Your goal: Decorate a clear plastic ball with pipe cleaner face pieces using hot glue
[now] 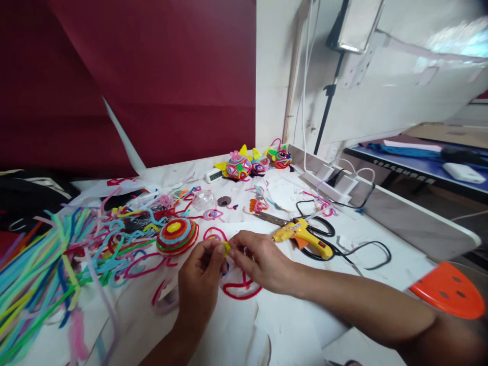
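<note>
My left hand (202, 272) and my right hand (263, 260) meet over the near middle of the table. Both pinch a small yellow piece of pipe cleaner (226, 248) between their fingertips; the fingers cover most of it. Under and behind them lies a clear rounded form edged with red pipe cleaner (241, 297), partly hidden. Left of my hands rests a dome of coiled pipe cleaner (177, 236), striped red, orange, blue and green with a yellow centre. A pink pipe-cleaner loop (215, 231) shows just beyond my fingers. The yellow glue gun (303, 236) lies right of my right hand.
Loose coloured pipe cleaners (41, 279) heap along the left side. Black-handled scissors (322, 226) lie beside the glue gun, whose cord trails right. Several finished fish-like figures (239, 166) stand at the back near a white digital timer (213, 176). A power strip (328, 185) lines the right edge; an orange stool (450, 292) stands beyond.
</note>
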Action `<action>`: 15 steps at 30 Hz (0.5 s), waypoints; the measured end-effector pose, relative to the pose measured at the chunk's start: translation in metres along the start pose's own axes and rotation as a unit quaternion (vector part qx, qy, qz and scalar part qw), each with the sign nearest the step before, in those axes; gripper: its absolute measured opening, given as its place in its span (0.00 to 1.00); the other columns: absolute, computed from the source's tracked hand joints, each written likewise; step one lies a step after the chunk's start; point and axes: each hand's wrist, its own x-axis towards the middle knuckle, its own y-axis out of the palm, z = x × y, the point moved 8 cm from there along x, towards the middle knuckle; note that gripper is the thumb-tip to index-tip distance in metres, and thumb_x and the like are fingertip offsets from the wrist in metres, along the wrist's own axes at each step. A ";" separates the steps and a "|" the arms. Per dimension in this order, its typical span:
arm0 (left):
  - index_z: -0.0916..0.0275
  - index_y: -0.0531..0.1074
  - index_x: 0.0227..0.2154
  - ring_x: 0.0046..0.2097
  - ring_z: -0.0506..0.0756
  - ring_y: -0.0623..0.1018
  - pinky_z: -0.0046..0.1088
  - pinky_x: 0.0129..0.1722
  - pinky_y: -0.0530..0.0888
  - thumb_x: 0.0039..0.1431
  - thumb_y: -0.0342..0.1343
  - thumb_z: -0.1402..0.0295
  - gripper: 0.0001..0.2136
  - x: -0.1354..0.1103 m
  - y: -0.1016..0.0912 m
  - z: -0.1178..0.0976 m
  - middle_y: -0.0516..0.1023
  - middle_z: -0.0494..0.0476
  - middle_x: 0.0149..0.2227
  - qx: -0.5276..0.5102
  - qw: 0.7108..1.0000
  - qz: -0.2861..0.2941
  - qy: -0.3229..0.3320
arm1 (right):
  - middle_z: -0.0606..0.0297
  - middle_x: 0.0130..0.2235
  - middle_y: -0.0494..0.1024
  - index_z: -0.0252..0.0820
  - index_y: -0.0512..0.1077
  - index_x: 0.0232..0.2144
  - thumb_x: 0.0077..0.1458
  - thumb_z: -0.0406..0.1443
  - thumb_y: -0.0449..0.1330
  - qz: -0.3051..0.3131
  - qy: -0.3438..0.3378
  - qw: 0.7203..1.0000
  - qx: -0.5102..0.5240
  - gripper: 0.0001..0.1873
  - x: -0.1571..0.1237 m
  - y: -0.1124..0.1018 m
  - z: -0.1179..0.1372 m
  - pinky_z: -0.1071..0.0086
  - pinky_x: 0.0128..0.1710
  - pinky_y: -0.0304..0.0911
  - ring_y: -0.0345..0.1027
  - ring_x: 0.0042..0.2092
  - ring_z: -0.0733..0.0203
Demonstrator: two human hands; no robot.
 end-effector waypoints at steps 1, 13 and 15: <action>0.62 0.70 0.31 0.21 0.48 0.67 0.22 0.20 0.64 0.57 0.57 0.63 0.08 0.000 0.000 -0.001 0.69 0.46 0.19 0.000 1.000 -0.002 0.000 | 0.68 0.29 0.71 0.39 0.68 0.31 0.61 0.33 0.53 -0.001 0.006 1.000 0.007 0.06 0.000 0.000 -0.001 0.75 0.30 0.56 0.62 0.29 0.68; 0.61 0.74 0.33 0.26 0.50 0.74 0.24 0.27 0.70 0.58 0.57 0.62 0.08 0.007 0.007 -0.014 0.75 0.50 0.25 0.130 0.982 0.116 0.068 | 0.72 0.23 0.65 0.38 0.68 0.27 0.50 0.28 0.56 0.061 0.058 0.996 -0.019 0.03 0.004 -0.006 -0.013 0.76 0.24 0.49 0.56 0.25 0.70; 0.61 0.75 0.31 0.28 0.51 0.75 0.25 0.29 0.70 0.57 0.57 0.64 0.07 0.006 0.007 -0.026 0.77 0.52 0.26 0.196 0.965 0.119 0.127 | 0.71 0.24 0.66 0.38 0.68 0.27 0.50 0.28 0.56 0.066 0.047 0.996 -0.040 0.03 0.004 -0.006 -0.011 0.75 0.25 0.48 0.56 0.25 0.70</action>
